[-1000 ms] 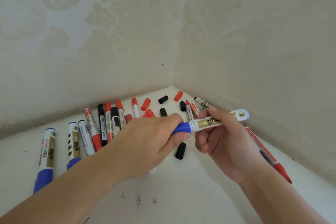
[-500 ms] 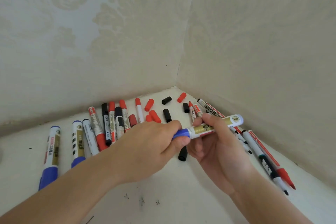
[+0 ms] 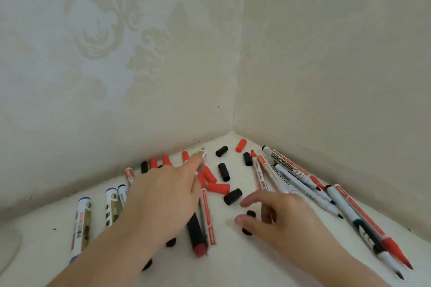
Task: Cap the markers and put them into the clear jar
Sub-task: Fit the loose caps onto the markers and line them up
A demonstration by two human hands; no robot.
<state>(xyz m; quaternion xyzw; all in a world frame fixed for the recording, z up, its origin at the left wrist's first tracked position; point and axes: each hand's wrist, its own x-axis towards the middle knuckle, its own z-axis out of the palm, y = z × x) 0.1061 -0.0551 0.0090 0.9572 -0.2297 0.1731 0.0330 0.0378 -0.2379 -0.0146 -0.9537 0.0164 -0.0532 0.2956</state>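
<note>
My left hand [image 3: 163, 198] is closed around a white and gold marker [image 3: 202, 154]; only its blurred butt end shows past my fingertips. My right hand [image 3: 282, 214] hovers with fingers spread and holds nothing, just above a loose black cap [image 3: 250, 215]. Two blue-capped markers [image 3: 81, 223] lie at the left. Loose red caps [image 3: 218, 188] and black caps [image 3: 233, 196] are scattered in the middle. Uncapped whiteboard markers [image 3: 289, 170] fan out along the right wall. I see no clear jar for certain.
The white surface [image 3: 233, 263] ends in a corner of two wallpapered walls [image 3: 233, 123]. A black and red marker [image 3: 197, 233] and a thin red-printed pen [image 3: 207, 216] lie under my left wrist. A pale rounded shape [image 3: 7, 247] shows at the left edge.
My right hand let go of the marker and dropped toward the black cap. My left hand kept the marker and swung it left, toward the row of markers. The view shifted, showing more of the right side.
</note>
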